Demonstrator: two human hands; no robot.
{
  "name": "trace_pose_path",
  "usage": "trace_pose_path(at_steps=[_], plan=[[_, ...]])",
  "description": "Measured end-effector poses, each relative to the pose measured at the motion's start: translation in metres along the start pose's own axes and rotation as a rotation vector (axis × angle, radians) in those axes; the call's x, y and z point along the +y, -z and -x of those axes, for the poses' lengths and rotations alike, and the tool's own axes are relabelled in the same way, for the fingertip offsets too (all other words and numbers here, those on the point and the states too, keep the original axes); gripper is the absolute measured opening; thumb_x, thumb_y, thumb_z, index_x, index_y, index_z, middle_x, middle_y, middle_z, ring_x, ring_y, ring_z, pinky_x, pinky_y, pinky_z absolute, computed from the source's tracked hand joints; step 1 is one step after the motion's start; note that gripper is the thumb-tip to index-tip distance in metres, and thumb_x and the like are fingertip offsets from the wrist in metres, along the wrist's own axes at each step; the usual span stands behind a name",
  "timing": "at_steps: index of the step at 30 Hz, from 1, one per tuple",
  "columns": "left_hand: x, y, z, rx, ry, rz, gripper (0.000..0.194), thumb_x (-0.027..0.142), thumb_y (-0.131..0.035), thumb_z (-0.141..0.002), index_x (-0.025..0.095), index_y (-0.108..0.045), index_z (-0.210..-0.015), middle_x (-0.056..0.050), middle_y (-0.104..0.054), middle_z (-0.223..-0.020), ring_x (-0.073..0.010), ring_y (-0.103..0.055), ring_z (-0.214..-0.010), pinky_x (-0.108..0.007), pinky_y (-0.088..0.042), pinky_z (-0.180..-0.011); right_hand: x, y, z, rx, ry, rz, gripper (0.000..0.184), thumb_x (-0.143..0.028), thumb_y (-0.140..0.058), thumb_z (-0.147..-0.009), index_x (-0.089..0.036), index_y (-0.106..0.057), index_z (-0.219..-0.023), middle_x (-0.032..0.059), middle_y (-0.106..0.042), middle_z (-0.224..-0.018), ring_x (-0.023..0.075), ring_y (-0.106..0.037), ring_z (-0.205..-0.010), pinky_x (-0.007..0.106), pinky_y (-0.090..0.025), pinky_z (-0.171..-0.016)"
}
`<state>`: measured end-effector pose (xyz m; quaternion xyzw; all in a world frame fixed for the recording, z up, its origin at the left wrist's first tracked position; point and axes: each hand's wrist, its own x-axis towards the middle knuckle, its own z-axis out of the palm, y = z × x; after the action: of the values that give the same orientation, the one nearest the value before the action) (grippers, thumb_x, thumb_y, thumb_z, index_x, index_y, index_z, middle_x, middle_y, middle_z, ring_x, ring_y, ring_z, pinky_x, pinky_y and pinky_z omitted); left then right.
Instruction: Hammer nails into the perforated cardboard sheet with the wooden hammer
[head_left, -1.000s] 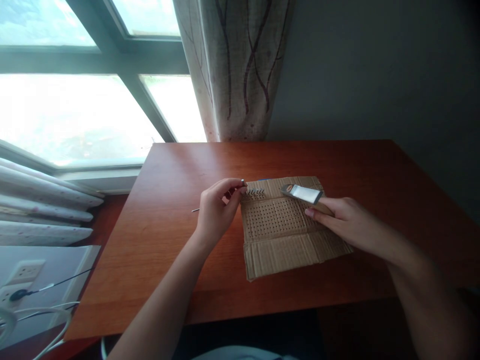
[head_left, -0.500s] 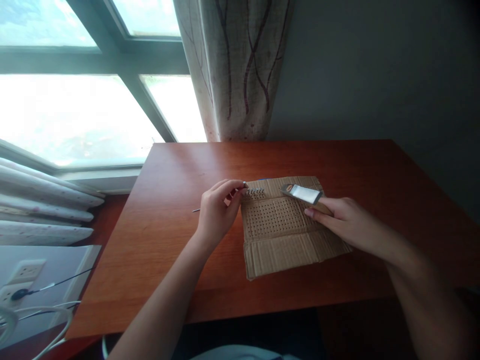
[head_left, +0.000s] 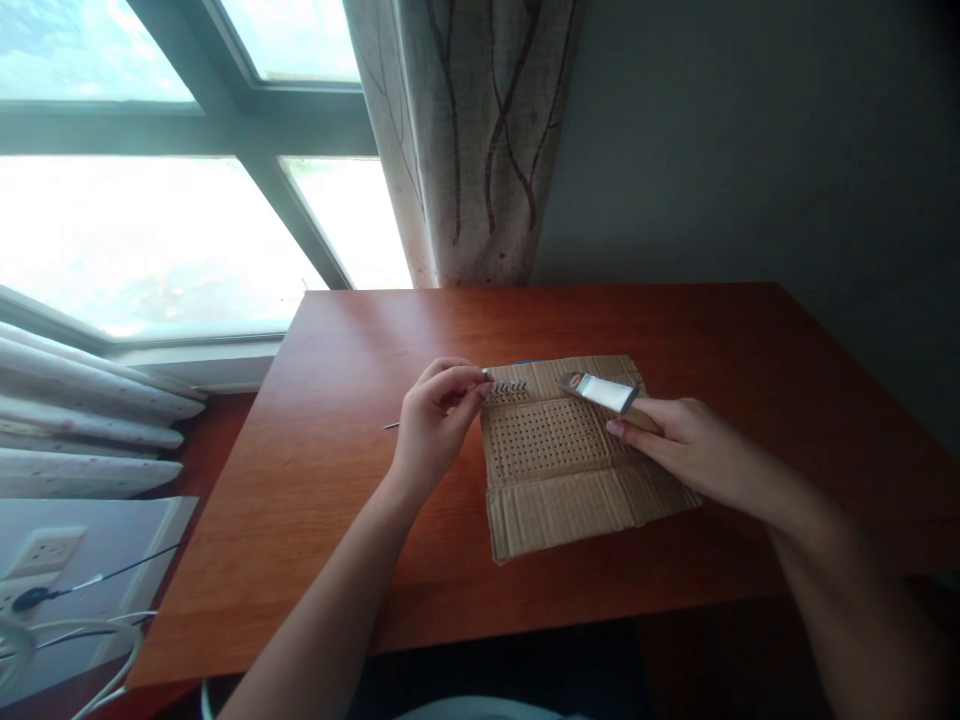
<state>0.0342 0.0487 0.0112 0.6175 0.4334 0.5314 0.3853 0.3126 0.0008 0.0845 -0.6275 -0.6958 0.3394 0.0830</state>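
My left hand (head_left: pixel 435 425) pinches a nail (head_left: pixel 486 374) between thumb and fingertips at the far left corner of a flattened, creased cardboard piece (head_left: pixel 562 510). Just right of those fingers, short rows of nails (head_left: pixel 511 390) stand in the cardboard. Rows of small holes cover its middle panel. My right hand (head_left: pixel 675 430) is closed round the wooden handle of a hammer (head_left: pixel 604 392), its metal head over the cardboard's far right part. The head is apart from the pinched nail. Most of the handle is hidden by my hand.
The cardboard lies on a reddish wooden table (head_left: pixel 315 480). A thin metal rod (head_left: pixel 391 426) pokes out left of my left hand. Something blue (head_left: pixel 528 362) shows behind the cardboard. Window, curtain (head_left: pixel 480 140) and wall stand beyond; cables (head_left: pixel 112 640) hang at lower left.
The whole view has shifted slightly. Both hands keep their holds, and the hammer stays in nearly the same place over the cardboard.
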Motion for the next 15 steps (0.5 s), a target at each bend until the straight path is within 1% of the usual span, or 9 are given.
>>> trace_pose_path(at_steps=[3,7,12,15], plan=[[0.000,-0.001,-0.001,-0.023,-0.001,0.021,0.005,0.023,-0.071,-0.085,0.018,-0.072,-0.087,-0.004,-0.067,-0.088,-0.0138,-0.063,-0.080,-0.025,-0.052,-0.069,-0.002,0.001,0.001,-0.002,-0.004,0.003,0.038,-0.047,-0.049,-0.097,-0.021,-0.054,-0.070,-0.0019,-0.057,-0.067,0.0144,-0.054,-0.062,0.028,-0.035,-0.057],[0.001,-0.001,-0.002,-0.023,-0.031,-0.008,0.005,0.022,-0.071,-0.086,0.018,-0.073,-0.087,-0.005,-0.068,-0.088,-0.0140,-0.063,-0.079,-0.025,-0.052,-0.068,-0.005,0.002,0.001,-0.023,-0.011,0.031,0.039,-0.049,-0.047,-0.098,-0.022,-0.054,-0.072,-0.0019,-0.057,-0.068,0.0148,-0.055,-0.062,0.029,-0.037,-0.058],[-0.001,-0.002,-0.002,-0.020,-0.069,-0.038,0.005,0.020,-0.072,-0.085,0.018,-0.075,-0.088,-0.005,-0.068,-0.088,-0.0144,-0.063,-0.079,-0.026,-0.051,-0.068,-0.012,0.007,0.003,0.022,0.024,0.065,0.031,-0.049,-0.049,-0.098,-0.022,-0.059,-0.086,-0.0018,-0.063,-0.074,0.0161,-0.059,-0.067,0.029,-0.038,-0.060],[-0.003,-0.003,-0.002,-0.010,-0.072,-0.031,0.005,0.021,-0.072,-0.085,0.019,-0.075,-0.088,-0.005,-0.068,-0.087,-0.0149,-0.063,-0.079,-0.026,-0.051,-0.067,-0.024,0.012,0.004,0.036,0.077,0.034,0.026,-0.046,-0.051,-0.098,-0.023,-0.058,-0.089,-0.0030,-0.062,-0.074,0.0147,-0.058,-0.066,0.029,-0.039,-0.060]])
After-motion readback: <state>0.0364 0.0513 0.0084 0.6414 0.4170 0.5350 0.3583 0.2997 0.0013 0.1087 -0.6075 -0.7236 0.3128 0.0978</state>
